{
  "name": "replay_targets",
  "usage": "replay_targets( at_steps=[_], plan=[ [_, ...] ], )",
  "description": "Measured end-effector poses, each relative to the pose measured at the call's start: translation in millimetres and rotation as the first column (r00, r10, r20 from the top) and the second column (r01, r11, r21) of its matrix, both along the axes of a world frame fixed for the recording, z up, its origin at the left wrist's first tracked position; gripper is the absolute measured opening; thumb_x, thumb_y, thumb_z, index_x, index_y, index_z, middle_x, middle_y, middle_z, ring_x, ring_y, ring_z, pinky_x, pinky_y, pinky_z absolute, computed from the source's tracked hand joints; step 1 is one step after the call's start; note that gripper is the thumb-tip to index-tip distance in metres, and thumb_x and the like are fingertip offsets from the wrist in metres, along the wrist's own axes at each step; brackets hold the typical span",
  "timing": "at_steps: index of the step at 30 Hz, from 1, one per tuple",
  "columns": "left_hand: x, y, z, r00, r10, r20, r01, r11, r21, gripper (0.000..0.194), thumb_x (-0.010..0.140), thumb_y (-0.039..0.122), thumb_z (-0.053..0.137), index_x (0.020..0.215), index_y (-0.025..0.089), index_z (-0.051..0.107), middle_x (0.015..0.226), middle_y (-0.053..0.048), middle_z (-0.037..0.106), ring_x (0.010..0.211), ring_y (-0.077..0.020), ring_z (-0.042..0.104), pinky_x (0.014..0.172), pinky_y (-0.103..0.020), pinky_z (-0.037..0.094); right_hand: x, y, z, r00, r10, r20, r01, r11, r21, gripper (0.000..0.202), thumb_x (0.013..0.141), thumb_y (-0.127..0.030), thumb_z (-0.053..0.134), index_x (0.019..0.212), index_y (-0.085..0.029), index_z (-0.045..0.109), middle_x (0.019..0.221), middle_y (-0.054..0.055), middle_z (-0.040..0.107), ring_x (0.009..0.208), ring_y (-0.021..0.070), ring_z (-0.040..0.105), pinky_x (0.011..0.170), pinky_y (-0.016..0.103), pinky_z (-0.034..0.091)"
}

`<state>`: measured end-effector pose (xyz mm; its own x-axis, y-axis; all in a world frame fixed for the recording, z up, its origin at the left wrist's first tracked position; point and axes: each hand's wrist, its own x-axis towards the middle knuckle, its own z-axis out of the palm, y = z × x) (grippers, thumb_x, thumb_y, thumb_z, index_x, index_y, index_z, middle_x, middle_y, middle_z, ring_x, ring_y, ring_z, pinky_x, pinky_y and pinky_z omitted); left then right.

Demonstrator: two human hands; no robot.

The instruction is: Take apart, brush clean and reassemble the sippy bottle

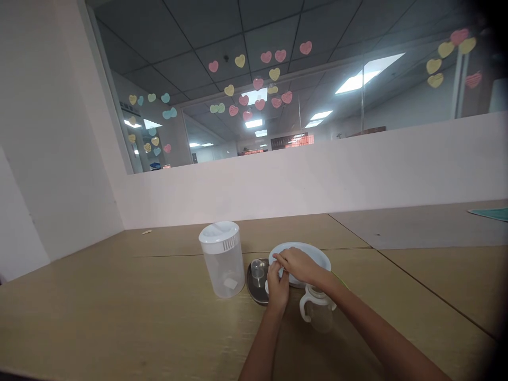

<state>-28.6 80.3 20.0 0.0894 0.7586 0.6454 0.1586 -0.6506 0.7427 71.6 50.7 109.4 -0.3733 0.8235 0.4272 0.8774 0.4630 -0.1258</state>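
Note:
My left hand (278, 284) is closed, with a bit of a white piece (267, 287) showing at its side, over the right edge of a metal tray (257, 299). My right hand (298, 264) meets it from above, fingers bent together at the left hand's fingertips. What lies between the fingers is too small and covered to name. Behind the right hand is a white plate (317, 254). A clear bottle (320, 315) with white handles stands below the right forearm. On the tray is a small clear cup (257, 269).
Left of the tray stands a translucent pitcher (223, 267) with a white lid and a pale piece visible low down. A wall with a window (257, 79) bearing heart-shaped notes rises behind the wooden table (119, 307). Something teal (492, 213) lies at the far right.

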Motion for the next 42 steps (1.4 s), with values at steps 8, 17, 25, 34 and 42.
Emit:
replay_targets(
  at_steps=[8,17,25,34,42],
  plan=[
    [0,-2,4.0,0.997,-0.039,0.063,0.042,0.998,-0.045,0.025,0.082,0.033,0.048,0.088,0.016,0.065,0.090,-0.006,0.066,0.086,-0.0192,0.056,0.080,-0.031,0.043,3,-12,20.0,0.984,0.003,-0.177,-0.019,0.996,-0.089,0.054,0.093,-0.046,0.028,0.060,-0.016,0.058,0.059,0.003,0.060,0.054,0.0105,0.048,0.053,0.023,0.025],
    [1,-4,8.8,0.989,-0.064,0.134,0.080,0.990,-0.117,0.027,0.081,0.038,0.050,0.078,0.015,0.065,0.081,-0.005,0.065,0.082,-0.0186,0.057,0.075,-0.028,0.044,-5,-27,31.0,0.989,-0.121,0.086,0.119,0.993,0.026,0.045,0.096,-0.031,0.025,0.072,-0.017,0.060,0.065,0.006,0.062,0.059,0.0136,0.055,0.055,0.024,0.026],
    [3,-5,10.1,0.984,-0.112,0.140,0.127,0.986,-0.106,0.027,0.079,0.037,0.052,0.080,0.014,0.067,0.081,-0.004,0.066,0.080,-0.0190,0.057,0.072,-0.028,0.045,-8,-12,14.5,0.961,-0.237,0.141,0.239,0.971,0.002,0.045,0.095,-0.033,0.028,0.078,-0.012,0.065,0.081,0.016,0.068,0.075,0.0220,0.064,0.059,0.027,0.034],
    [-4,-3,10.1,0.999,0.002,0.044,-0.002,1.000,-0.012,0.027,0.081,0.037,0.051,0.081,0.016,0.068,0.081,-0.005,0.068,0.078,-0.0186,0.057,0.070,-0.028,0.044,-9,-18,22.7,0.943,-0.315,0.107,0.316,0.949,0.007,0.033,0.090,-0.032,0.037,0.092,-0.013,0.063,0.084,0.014,0.068,0.079,0.0240,0.065,0.062,0.028,0.038],
    [-6,-6,9.7,0.978,0.165,-0.125,-0.150,0.981,0.121,0.017,0.081,0.024,0.052,0.072,0.020,0.067,0.077,-0.004,0.067,0.076,-0.0181,0.055,0.071,-0.028,0.038,-3,-23,30.9,0.955,-0.277,0.105,0.280,0.960,-0.011,0.039,0.089,-0.030,0.036,0.075,-0.013,0.068,0.079,0.014,0.069,0.076,0.0240,0.065,0.058,0.027,0.036]
  ],
)
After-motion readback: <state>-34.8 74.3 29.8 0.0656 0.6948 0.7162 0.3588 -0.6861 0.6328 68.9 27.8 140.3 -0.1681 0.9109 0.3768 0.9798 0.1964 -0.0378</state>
